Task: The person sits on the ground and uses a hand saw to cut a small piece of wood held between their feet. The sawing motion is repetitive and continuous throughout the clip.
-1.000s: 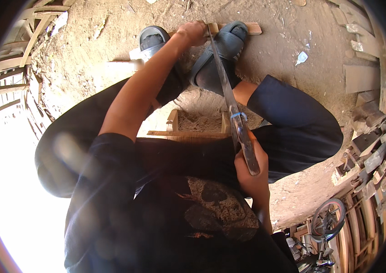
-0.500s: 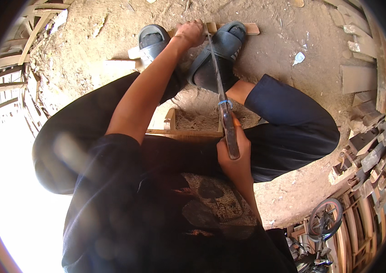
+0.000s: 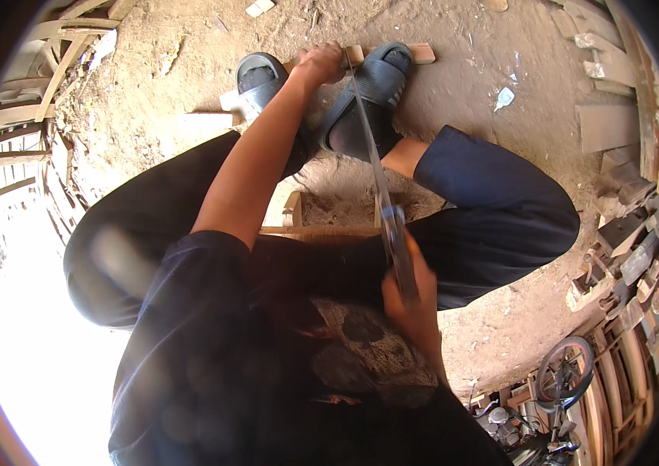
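Observation:
My left hand [image 3: 320, 62] is closed on a narrow wooden piece [image 3: 422, 53] lying crosswise under the sandalled feet, just left of where a handsaw blade [image 3: 368, 132] crosses it. My right hand [image 3: 408, 293] grips the saw's dark handle [image 3: 401, 260] near my lap, with the long blade running away from me toward the wood. The right sandal [image 3: 368, 89] rests on the wood beside the blade; the left sandal [image 3: 259, 78] is on the other side of my left hand.
I sit on a low wooden seat [image 3: 321, 231] over a dirt floor [image 3: 508, 46]. Scrap boards [image 3: 632, 248] are piled along the right, and wooden frames [image 3: 15, 116] stand at the left. A bicycle wheel [image 3: 562, 373] and machine parts lie at the lower right. Small litter [image 3: 505, 98] dots the ground.
My right hand and the saw went forward, then came back toward my body, motion slightly blurring the handle. My left hand stays on the wood, shifted slightly in view.

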Motion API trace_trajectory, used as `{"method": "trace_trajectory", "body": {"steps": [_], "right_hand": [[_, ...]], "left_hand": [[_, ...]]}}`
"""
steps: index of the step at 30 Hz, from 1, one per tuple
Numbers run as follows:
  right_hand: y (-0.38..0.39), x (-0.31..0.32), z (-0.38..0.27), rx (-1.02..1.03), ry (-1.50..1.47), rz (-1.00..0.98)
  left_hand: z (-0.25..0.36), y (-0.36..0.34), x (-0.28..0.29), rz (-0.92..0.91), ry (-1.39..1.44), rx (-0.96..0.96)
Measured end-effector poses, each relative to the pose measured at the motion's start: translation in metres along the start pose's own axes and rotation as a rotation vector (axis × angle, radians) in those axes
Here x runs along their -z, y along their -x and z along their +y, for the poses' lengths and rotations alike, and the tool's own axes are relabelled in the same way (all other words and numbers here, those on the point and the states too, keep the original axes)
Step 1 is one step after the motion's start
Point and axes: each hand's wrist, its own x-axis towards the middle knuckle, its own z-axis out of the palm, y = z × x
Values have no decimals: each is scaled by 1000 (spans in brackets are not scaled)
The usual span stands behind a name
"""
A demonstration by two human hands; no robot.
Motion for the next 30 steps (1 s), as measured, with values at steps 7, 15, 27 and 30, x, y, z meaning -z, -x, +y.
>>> {"method": "trace_trajectory", "body": {"steps": [7,15,27,30], "right_hand": [[-17,-6,1,3,-26,-3],[4,-1,-6,-16,-20,0],[-22,-14,2,71,-22,81],[-20,-11,-11,-43,-43,-14]], "left_hand": [[2,1,3,-39,60,-14],[-36,-38,-29,-43,21,-105],[-24,-28,-11,-51,48,-210],[-40,-47,-31,-19,45,-246]]}}
